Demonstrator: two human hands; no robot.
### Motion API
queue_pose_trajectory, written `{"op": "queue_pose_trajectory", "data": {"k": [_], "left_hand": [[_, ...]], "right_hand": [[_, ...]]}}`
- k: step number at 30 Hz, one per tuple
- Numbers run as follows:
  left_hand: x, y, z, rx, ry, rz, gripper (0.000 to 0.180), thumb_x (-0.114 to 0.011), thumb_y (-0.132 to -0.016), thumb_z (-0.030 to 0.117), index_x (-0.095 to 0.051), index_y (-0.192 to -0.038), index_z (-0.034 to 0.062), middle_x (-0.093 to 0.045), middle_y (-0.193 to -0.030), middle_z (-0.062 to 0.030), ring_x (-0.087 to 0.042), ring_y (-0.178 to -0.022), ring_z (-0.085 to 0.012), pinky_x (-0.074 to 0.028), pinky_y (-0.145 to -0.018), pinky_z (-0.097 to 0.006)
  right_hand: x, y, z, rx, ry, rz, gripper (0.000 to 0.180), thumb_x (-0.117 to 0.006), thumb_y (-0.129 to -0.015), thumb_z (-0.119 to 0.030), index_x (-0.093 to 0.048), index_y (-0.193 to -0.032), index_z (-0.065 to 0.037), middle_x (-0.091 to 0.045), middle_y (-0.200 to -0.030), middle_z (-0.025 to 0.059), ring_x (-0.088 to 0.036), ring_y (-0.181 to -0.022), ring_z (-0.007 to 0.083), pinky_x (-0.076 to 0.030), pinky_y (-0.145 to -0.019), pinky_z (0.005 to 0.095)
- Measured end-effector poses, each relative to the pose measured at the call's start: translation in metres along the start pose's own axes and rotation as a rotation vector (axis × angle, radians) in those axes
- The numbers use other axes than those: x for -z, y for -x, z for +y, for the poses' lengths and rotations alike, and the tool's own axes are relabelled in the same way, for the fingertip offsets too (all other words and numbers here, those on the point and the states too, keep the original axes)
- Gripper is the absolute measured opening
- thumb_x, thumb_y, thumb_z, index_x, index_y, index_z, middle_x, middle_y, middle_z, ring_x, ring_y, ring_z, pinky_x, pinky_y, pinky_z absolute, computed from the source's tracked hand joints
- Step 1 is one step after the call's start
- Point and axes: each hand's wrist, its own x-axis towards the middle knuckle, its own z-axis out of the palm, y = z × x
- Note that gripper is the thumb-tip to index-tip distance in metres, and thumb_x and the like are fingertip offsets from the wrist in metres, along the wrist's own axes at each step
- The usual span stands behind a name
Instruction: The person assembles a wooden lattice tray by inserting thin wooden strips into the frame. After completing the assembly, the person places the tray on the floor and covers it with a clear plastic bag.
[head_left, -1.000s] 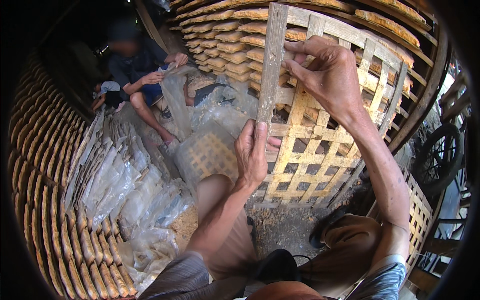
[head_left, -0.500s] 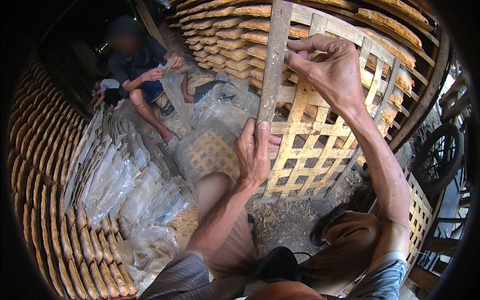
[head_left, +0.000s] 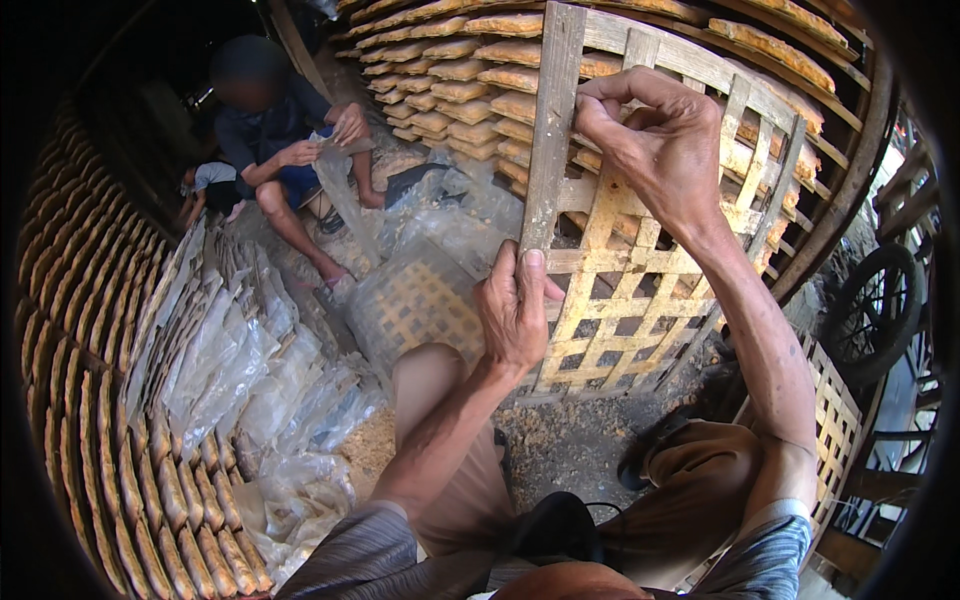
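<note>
A woven bamboo lattice tray (head_left: pixel 625 262) with a flat wooden edge bar (head_left: pixel 553 125) stands upright in front of me. Its slats are yellowed and stained. My left hand (head_left: pixel 515 312) grips the lower part of the edge bar, thumb on the near face and fingers behind. Higher up, my right hand (head_left: pixel 665 135) is held against the tray beside the bar, thumb and forefinger pinched together. Whatever lies between those fingertips is too small to make out. Behind the left hand, another lattice tray (head_left: pixel 425 300) lies low under a clear plastic sheet.
Racks of orange-brown slabs (head_left: pixel 465 90) rise behind the tray, and more slabs (head_left: pixel 190 495) line the left. Stacked plastic sheets (head_left: pixel 215 350) lie left of my knee. A co-worker (head_left: pixel 270 130) sits at the far left handling plastic. A black wheel (head_left: pixel 875 315) stands at right.
My right hand has shifted very slightly at the bar, its fingers still pinched. The left grip stays much the same. The co-worker's hands and plastic have moved a little.
</note>
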Motion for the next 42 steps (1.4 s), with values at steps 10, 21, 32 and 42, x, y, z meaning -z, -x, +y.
{"op": "queue_pose_trajectory", "data": {"k": [10, 21, 32, 42], "left_hand": [[-0.002, 0.0, 0.0, -0.016, 0.073, -0.017, 0.038, -0.046, -0.112, 0.036, -0.058, -0.09, 0.0071, -0.06, -0.061, -0.0018, -0.063, -0.059, -0.0093, -0.041, -0.055, -0.027], [0.009, -0.012, -0.003, -0.014, 0.266, 0.03, 0.039, -0.047, -0.112, 0.034, -0.059, -0.09, 0.0048, -0.061, -0.066, -0.0032, -0.066, -0.063, -0.012, -0.049, -0.056, -0.027], [-0.001, -0.005, -0.006, 0.001, 0.187, -0.024, 0.038, -0.049, -0.111, 0.034, -0.059, -0.088, 0.0056, -0.064, -0.063, -0.0042, -0.064, -0.06, -0.0107, -0.046, -0.057, -0.027], [-0.003, -0.001, -0.013, -0.03, 0.084, 0.011, 0.038, -0.049, -0.11, 0.035, -0.06, -0.089, 0.0054, -0.064, -0.057, -0.0043, -0.057, -0.053, -0.0094, -0.04, -0.052, -0.029]], "right_hand": [[0.008, 0.004, 0.003, 0.093, 0.12, 0.033, 0.006, -0.071, -0.09, -0.01, -0.073, -0.091, -0.005, -0.069, -0.075, 0.0027, -0.064, -0.057, 0.0085, -0.051, -0.048, 0.0239], [0.056, 0.014, -0.003, -0.21, -0.017, -0.623, 0.012, -0.064, -0.077, -0.005, -0.067, -0.065, -0.007, -0.058, -0.054, 0.0048, -0.055, -0.049, 0.0104, -0.05, -0.047, 0.03], [0.027, 0.002, -0.008, -0.069, 0.113, -0.096, 0.027, -0.08, -0.083, -0.011, -0.08, -0.109, -0.004, -0.073, -0.074, 0.0037, -0.067, -0.058, 0.0127, -0.055, -0.053, 0.0289], [0.012, 0.01, -0.005, -0.074, 0.024, 0.003, 0.021, -0.077, -0.085, -0.011, -0.081, -0.104, -0.004, -0.073, -0.076, 0.0017, -0.065, -0.059, 0.0093, -0.054, -0.053, 0.0248]]}}
